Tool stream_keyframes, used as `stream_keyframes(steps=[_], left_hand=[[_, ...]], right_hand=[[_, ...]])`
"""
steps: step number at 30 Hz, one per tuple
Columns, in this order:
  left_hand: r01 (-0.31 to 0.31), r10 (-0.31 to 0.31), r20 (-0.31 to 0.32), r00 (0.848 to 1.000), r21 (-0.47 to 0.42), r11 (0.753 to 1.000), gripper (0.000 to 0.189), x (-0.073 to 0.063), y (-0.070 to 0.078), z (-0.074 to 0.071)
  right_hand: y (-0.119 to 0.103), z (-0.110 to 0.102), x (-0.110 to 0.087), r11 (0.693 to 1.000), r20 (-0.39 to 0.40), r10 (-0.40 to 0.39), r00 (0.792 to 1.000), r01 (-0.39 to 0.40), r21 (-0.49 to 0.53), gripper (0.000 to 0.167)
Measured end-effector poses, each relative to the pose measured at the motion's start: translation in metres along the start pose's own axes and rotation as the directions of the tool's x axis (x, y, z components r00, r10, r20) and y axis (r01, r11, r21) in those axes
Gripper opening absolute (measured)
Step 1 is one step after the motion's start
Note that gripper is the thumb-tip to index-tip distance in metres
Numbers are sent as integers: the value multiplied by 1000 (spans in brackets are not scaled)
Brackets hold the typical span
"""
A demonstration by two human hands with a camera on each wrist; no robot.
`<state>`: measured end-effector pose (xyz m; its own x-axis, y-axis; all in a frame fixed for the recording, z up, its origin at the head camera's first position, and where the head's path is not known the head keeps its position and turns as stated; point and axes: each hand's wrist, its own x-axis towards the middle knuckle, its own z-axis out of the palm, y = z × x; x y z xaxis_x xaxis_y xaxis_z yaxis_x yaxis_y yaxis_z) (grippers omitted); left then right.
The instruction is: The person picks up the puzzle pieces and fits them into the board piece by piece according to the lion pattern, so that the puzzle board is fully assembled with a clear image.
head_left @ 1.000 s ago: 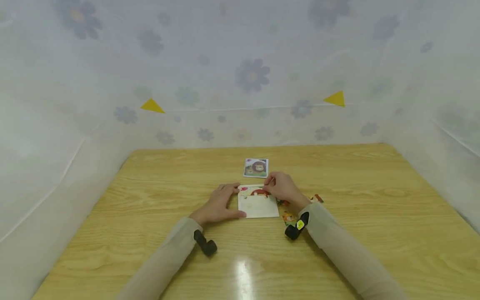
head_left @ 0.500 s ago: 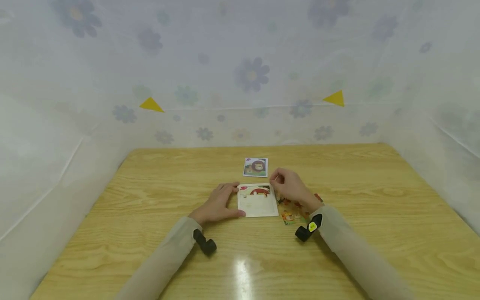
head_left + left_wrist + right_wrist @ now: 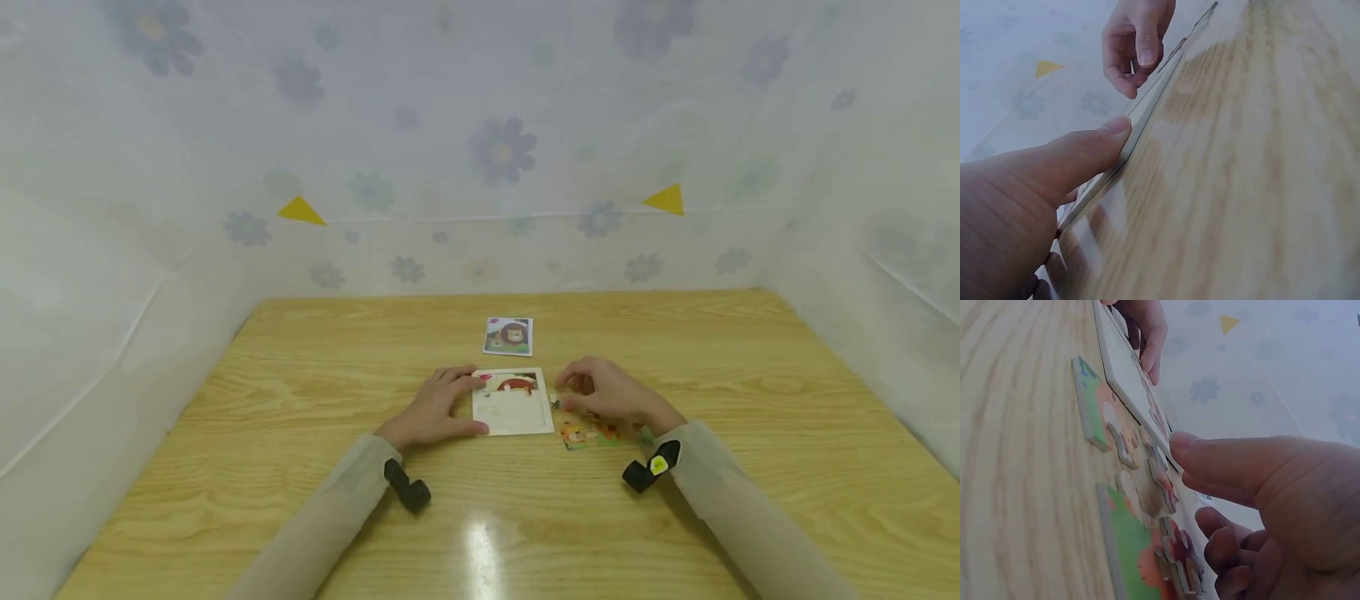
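A pale puzzle board (image 3: 512, 413) lies on the table, with a strip of picture pieces (image 3: 517, 384) along its far side and a bare lower part. My left hand (image 3: 435, 407) rests on its left edge, thumb laid at the near corner and fingers at the far corner. In the left wrist view, the thumb (image 3: 1094, 147) presses on the rim. My right hand (image 3: 611, 390) hovers just right of the board, over loose puzzle pieces (image 3: 576, 435). Its thumb (image 3: 1222, 459) and fingertips stand apart with nothing between them. The hand hides part of the pieces in the head view.
A small card with a lion picture (image 3: 508, 337) lies beyond the board. Several loose pieces, among them a green one (image 3: 1129, 544), lie flat close together at the board's right. White flowered sheeting (image 3: 480, 250) walls the wooden table (image 3: 337, 350) at the back and sides.
My right hand has moved off the board's far right corner, to the right and nearer, over the loose pieces. The left hand stays on the board's left edge.
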<state>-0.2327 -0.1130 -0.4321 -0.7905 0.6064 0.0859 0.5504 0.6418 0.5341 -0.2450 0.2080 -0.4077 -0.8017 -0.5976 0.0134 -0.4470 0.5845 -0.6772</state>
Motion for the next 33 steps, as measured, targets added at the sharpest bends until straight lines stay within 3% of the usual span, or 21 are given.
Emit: stream_keyframes(steps=[6, 22, 33], left_hand=[[5, -5, 7, 1000, 5, 1000, 72, 1, -2, 1], [4, -4, 8, 1000, -11, 1000, 75, -1, 2, -1], [10, -10, 7, 1000, -20, 1000, 77, 0, 1, 0]], right_hand=[[0, 2, -1, 1000, 44, -13, 999, 13, -13, 33], [-4, 6, 1, 999, -3, -25, 1000, 25, -31, 20], [-2, 5, 3, 999, -26, -46, 999, 47, 22, 18]])
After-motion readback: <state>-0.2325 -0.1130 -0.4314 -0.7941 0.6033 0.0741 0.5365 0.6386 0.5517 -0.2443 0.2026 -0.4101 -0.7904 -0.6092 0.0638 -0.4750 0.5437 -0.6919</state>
